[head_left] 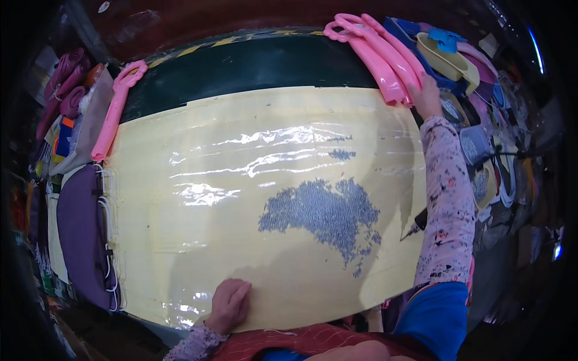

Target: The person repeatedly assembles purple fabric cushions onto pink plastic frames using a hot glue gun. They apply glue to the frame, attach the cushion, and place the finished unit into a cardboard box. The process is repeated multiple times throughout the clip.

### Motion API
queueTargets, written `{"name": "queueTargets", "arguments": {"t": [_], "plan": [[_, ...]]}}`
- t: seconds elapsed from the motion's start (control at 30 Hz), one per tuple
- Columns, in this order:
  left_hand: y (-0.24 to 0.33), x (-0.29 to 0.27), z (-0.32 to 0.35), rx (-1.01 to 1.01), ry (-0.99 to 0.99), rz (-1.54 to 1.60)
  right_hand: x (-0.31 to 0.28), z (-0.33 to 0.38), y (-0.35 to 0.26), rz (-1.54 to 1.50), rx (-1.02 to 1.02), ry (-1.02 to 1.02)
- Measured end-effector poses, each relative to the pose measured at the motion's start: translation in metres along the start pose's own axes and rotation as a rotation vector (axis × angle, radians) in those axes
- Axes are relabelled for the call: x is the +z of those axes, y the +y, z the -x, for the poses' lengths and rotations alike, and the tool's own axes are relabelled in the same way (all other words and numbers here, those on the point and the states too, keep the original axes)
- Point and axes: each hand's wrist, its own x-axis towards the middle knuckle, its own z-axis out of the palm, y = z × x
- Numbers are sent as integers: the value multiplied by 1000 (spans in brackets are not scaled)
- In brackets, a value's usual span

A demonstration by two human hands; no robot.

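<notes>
My right hand (427, 98) reaches to the far right, its fingers closed on the near end of the rightmost of several long pink plastic pieces (385, 63) with looped ends. The fingertips are partly hidden. My left hand (229, 304) rests loosely curled on the near edge of the pale yellow, plastic-covered tabletop (198, 253), with nothing visible in it. A spread of small grey metallic pieces (328, 210) lies between my hands. Beside my right forearm shows a black-bodied tool (414, 230) with a thin metal tip.
Another pink piece (117, 108) lies at the far left, above a purple half-round item (81, 234) with white cords. Along the right edge stand a cream tray (442, 57), a blue bin (400, 27) and a tub of small grey parts (474, 144). A dark green strip (253, 66) runs behind.
</notes>
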Motion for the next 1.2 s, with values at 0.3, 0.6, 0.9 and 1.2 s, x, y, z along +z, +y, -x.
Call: {"name": "queueTargets", "arguments": {"t": [0.3, 0.6, 0.9, 1.2], "plan": [[11, -6, -2, -71, -151, -124, 83, -65, 63, 255, 314, -213], [6, -1, -8, -25, -127, -182, 42, -32, 94, 253, 375, -148], [5, 1, -7, 4, -78, -154, 4, -27, 74, 381, 267, -202], [11, -3, -6, 25, -3, -104, -25, 26, -3, 270, 81, -236]]}}
